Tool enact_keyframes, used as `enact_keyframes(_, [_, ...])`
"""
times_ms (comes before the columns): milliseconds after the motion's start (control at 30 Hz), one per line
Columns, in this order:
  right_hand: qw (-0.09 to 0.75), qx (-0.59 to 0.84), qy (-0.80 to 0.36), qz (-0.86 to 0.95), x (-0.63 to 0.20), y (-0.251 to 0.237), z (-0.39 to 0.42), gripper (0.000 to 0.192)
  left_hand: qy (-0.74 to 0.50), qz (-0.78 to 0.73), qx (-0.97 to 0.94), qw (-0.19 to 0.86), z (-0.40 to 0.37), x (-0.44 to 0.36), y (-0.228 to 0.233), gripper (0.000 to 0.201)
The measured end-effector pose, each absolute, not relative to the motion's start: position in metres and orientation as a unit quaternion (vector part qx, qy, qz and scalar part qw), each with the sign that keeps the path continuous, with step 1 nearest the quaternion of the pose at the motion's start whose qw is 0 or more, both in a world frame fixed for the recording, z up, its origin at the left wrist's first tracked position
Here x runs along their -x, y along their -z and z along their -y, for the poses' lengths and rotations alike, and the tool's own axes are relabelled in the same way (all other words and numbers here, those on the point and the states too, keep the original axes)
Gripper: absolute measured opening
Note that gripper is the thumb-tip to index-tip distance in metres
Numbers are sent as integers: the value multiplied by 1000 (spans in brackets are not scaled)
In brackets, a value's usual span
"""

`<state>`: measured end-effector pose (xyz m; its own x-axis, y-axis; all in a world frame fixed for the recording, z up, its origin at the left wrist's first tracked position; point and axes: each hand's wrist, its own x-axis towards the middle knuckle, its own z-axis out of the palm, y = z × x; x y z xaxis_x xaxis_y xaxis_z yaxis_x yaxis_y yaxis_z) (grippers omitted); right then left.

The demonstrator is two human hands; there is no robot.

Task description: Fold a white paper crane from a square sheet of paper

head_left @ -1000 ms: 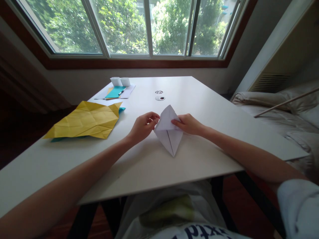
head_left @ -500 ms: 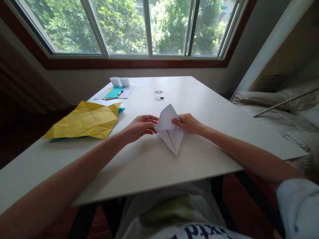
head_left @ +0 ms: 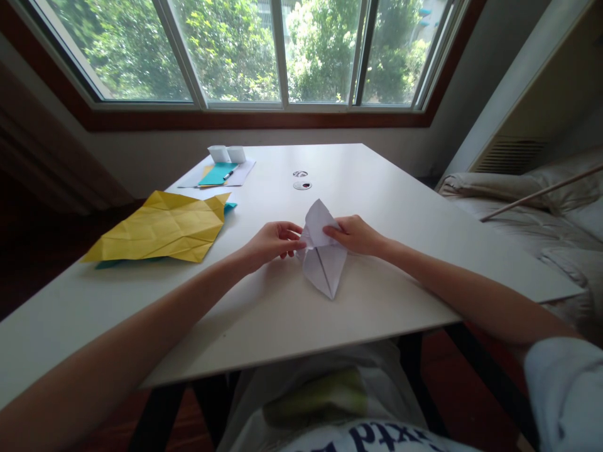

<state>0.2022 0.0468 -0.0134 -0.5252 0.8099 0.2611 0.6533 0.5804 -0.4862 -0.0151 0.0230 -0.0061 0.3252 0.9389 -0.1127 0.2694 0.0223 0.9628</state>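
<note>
Paper [head_left: 325, 270], white and folded into a pointed diamond, held between both hands over the near middle of the table [head_left: 264, 314], lower tip toward the body (contact with the table hard to tell). Dark line down the lower half, running almost to the tip.

On its right side, right hand [head_left: 353, 232]: wrist roughly straight, thumb laid on the front face, other fingers tucked behind, gripping it. At its left corner, left hand [head_left: 277, 240]: palm turned inward, thumb and fingertips pinching the edge, remaining fingers loosely curled below. Both forearms bare, stretched forward and converging; right one emerging from a pale sleeve [head_left: 565, 389].

Farther left, yellow sheet [head_left: 164, 229], creased, lying over a teal sheet [head_left: 230, 208]. Beyond the hands, two discs [head_left: 302, 186]. At far left, pen [head_left: 228, 175] on a teal card [head_left: 217, 174], just beside two white boxes [head_left: 236, 155].
</note>
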Motion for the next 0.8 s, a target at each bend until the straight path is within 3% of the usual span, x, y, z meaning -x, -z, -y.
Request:
enact_keyframes(233, [235, 412, -205, 856, -202, 9, -43, 38, -334, -503, -651, 460, -21, 10, 10, 23])
enact_keyframes(467, [241, 346, -372, 827, -230, 0, -69, 47, -336, -511, -659, 438, -25, 18, 13, 23])
enact_keyframes(667, [169, 321, -335, 869, -243, 1, -76, 31, -328, -516, -667, 426, -28, 21, 16, 22])
enact_keyframes(800, [159, 311, -347, 870, -235, 3, -72, 30, -329, -516, -669, 421, -29, 20, 17, 22])
